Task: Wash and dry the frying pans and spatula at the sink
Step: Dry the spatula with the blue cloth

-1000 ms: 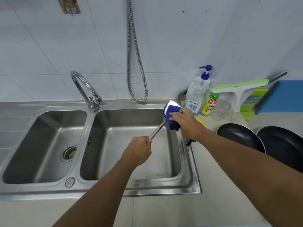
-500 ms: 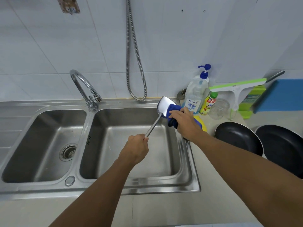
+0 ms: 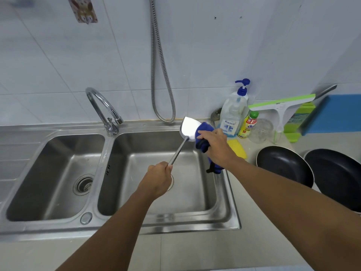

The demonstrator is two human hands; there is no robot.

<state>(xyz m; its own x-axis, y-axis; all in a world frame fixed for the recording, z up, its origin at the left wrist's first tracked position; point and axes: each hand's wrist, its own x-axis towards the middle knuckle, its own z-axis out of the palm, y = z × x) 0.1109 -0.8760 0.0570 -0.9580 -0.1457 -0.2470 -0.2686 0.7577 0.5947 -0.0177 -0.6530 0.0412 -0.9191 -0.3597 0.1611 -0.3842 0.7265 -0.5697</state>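
A stainless-steel spatula with a long, thin handle [image 3: 190,127] is being held over the right basin of a double stainless-steel sink [image 3: 156,229], its broad blade being raised towards the white tiled wall. The near end of the handle is being gripped in the clenched left hand [image 3: 158,178]. A dark blue cloth [image 3: 204,127] is being grasped in the right hand [image 3: 216,147] and pressed against the right side of the blade, with a loose end of the cloth being left to hang down below the wrist, over the basin's right edge.

Two round black frying pans, one nearer the sink [image 3: 283,163] and one further right [image 3: 336,173], are being kept side by side on the pale worktop [image 3: 195,251], just right of the sink; whether their rims are touching cannot be told. Their near edges are being partly hidden by the right forearm.

A flat yellow sponge [image 3: 237,148] is lying between the right hand and the pans. Behind it, against the wall, a clear pump bottle with a blue nozzle [image 3: 232,116], a small yellow bottle with a green cap [image 3: 248,125] and a green-and-white squeegee [image 3: 281,106] are being stored. A curved chrome tap [image 3: 103,108] is standing behind the divider between the basins.
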